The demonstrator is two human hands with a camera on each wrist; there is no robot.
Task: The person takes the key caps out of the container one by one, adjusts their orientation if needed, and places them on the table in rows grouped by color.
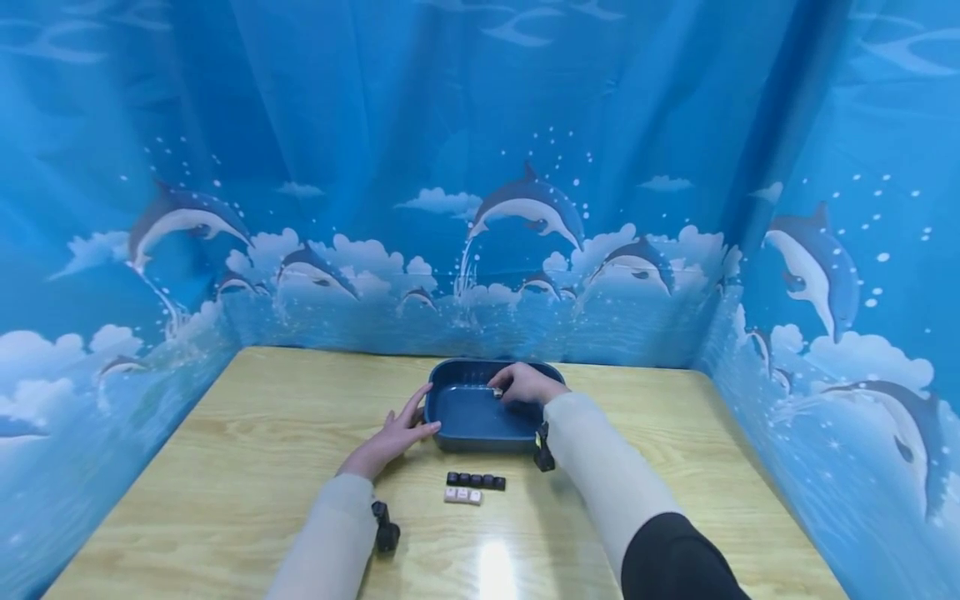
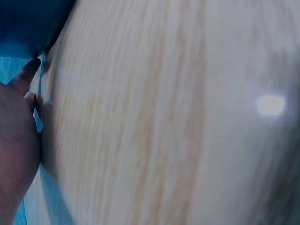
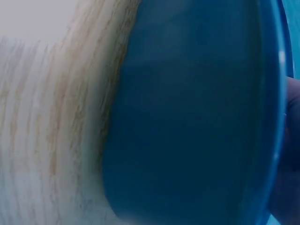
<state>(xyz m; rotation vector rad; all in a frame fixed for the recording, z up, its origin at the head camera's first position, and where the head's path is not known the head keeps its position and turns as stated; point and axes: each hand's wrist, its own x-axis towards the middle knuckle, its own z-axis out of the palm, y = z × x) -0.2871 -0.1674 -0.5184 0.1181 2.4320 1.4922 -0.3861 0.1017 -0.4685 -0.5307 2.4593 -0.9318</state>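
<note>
A dark blue rectangular basin [image 1: 465,414] stands on the wooden table. My right hand [image 1: 527,385] reaches over its right side and pinches a small light-coloured keycap [image 1: 497,392] above the basin's floor. Fingers spread, my left hand [image 1: 393,437] rests against the basin's left wall, thumb near the front corner. In front of the basin lies a row of several black keycaps [image 1: 476,481]. Below it is a row of three white keycaps [image 1: 462,496]. In the right wrist view, the basin's outer wall [image 3: 187,117] hides most of the right hand [image 3: 287,159].
The wooden table [image 1: 262,467] reaches back to a blue curtain [image 1: 360,183] printed with dolphins, which also runs along both sides. A camera is strapped to each wrist, the left one [image 1: 386,529] low over the table, the right one [image 1: 543,448] at the basin's front right corner.
</note>
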